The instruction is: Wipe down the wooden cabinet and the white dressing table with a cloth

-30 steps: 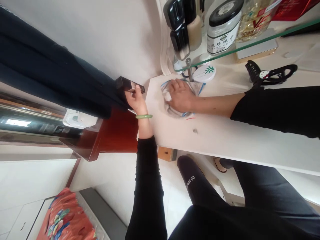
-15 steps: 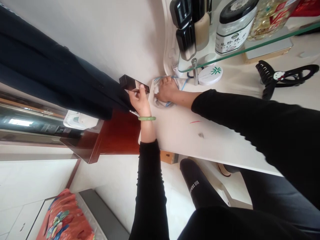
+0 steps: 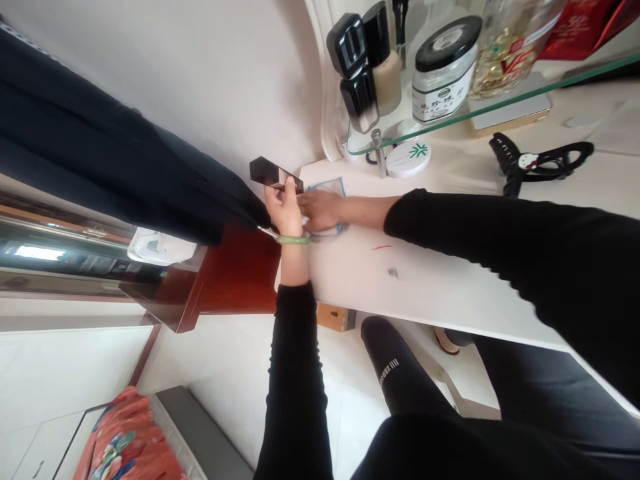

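My left hand (image 3: pixel 283 207), with a green bangle (image 3: pixel 293 240) on the wrist, is closed round a small dark box (image 3: pixel 274 175) and holds it up at the left edge of the cream table top (image 3: pixel 450 280). My right hand (image 3: pixel 320 210) lies on a white cloth with blue trim (image 3: pixel 330 190) and presses it flat on the table right beside the left hand. The fingers of the right hand are partly hidden by the left hand.
A glass shelf (image 3: pixel 490 100) holds black-capped bottles (image 3: pixel 357 67), a white jar (image 3: pixel 443 63) and a bottle of oil (image 3: pixel 510 40). A round white compact (image 3: pixel 409 159) and a black hair claw (image 3: pixel 537 163) lie on the table. A dark garment (image 3: pixel 115 167) hangs at left.
My right hand has dragged the cloth from under the glass shelf to the table's left edge, up against the left hand. The left hand still holds the dark box.
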Demonstrator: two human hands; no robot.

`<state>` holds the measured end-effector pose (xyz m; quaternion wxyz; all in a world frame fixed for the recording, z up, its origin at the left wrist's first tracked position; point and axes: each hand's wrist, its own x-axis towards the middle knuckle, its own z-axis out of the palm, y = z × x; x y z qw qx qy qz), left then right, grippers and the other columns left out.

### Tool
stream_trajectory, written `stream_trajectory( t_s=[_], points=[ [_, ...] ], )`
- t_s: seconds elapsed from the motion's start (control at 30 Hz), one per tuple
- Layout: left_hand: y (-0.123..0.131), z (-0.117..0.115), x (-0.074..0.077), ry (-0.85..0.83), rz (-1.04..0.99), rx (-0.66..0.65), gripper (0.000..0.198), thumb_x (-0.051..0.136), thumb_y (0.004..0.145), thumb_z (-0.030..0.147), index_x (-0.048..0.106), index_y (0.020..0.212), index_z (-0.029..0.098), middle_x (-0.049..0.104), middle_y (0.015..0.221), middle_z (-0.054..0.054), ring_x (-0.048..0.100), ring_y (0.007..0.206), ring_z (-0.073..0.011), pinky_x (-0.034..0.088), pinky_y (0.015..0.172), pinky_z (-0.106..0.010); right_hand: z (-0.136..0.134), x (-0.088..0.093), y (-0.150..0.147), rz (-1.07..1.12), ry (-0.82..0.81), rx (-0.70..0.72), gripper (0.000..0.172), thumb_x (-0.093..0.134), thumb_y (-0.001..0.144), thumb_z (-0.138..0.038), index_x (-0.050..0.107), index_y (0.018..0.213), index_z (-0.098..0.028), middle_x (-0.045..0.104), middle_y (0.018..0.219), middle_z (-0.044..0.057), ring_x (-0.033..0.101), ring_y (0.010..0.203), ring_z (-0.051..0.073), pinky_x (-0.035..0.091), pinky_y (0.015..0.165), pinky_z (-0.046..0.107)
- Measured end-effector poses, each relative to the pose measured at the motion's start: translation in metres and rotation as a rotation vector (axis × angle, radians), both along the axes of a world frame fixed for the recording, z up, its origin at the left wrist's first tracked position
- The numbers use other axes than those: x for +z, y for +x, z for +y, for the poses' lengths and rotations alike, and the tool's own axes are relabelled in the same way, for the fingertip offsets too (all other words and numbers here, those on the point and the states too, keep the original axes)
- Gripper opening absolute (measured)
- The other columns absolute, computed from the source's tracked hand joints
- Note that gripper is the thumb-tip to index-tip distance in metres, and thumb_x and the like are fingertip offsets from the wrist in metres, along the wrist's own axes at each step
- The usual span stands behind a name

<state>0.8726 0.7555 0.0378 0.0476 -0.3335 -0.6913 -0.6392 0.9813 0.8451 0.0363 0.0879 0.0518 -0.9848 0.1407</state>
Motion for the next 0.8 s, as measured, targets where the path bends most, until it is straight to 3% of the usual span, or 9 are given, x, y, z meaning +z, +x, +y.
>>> stream_trajectory(
  t_s=[0.17, 0.3, 0.5, 0.63, 0.8],
  points=[
    [0.007, 0.001, 0.000, -0.052, -0.115, -0.063, 0.035, 0.090, 0.098, 0.046, 0.064, 0.103, 0.023, 0.075, 0.104, -0.001, 0.077, 0.100, -0.0151, 0.061, 0.089, -0.023, -0.032, -0.012, 0.097, 0.007, -0.066, 0.113, 0.086, 0.053, 0.110, -0.059, 0.049, 0.176, -0.005, 0.045, 0.184, 0.021, 0.035, 0.176, 0.040, 0.028, 0.146, 0.056],
    [0.008, 0.010, -0.002, -0.124, -0.145, -0.076, 0.035, 0.090, 0.097, 0.033, 0.057, 0.088, 0.023, 0.070, 0.092, 0.002, 0.073, 0.090, -0.0132, 0.059, 0.084, -0.022, -0.040, -0.028, 0.184, 0.033, -0.148, 0.070, 0.092, 0.054, 0.110, -0.063, 0.042, 0.180, -0.004, 0.039, 0.187, 0.021, 0.029, 0.179, 0.039, 0.023, 0.149, 0.057],
    [0.022, 0.032, -0.008, -0.171, -0.156, -0.178, 0.039, 0.090, 0.094, 0.030, 0.053, 0.083, 0.023, 0.069, 0.088, 0.002, 0.072, 0.085, -0.0118, 0.058, 0.084, -0.023, -0.055, -0.045, 0.292, 0.141, -0.175, -0.039, 0.092, 0.061, 0.108, -0.059, 0.032, 0.187, -0.022, 0.035, 0.190, 0.012, 0.032, 0.178, 0.038, 0.030, 0.147, 0.061],
    [0.033, 0.041, -0.007, -0.172, -0.107, -0.168, 0.054, 0.100, 0.086, 0.050, 0.053, 0.082, 0.023, 0.069, 0.087, 0.001, 0.072, 0.087, -0.0133, 0.060, 0.085, -0.024, -0.066, -0.047, 0.330, 0.166, -0.161, -0.099, 0.098, 0.064, 0.106, -0.051, 0.018, 0.190, -0.029, 0.030, 0.193, 0.008, 0.031, 0.179, 0.037, 0.032, 0.146, 0.061],
    [0.037, 0.045, -0.004, -0.166, -0.078, -0.166, 0.063, 0.104, 0.081, 0.061, 0.053, 0.084, 0.024, 0.071, 0.086, 0.000, 0.075, 0.099, -0.0179, 0.063, 0.097, -0.028, -0.070, -0.042, 0.333, 0.121, -0.121, -0.146, 0.102, 0.067, 0.101, -0.041, 0.019, 0.190, -0.022, 0.027, 0.193, 0.012, 0.025, 0.181, 0.035, 0.027, 0.148, 0.058]
  ],
)
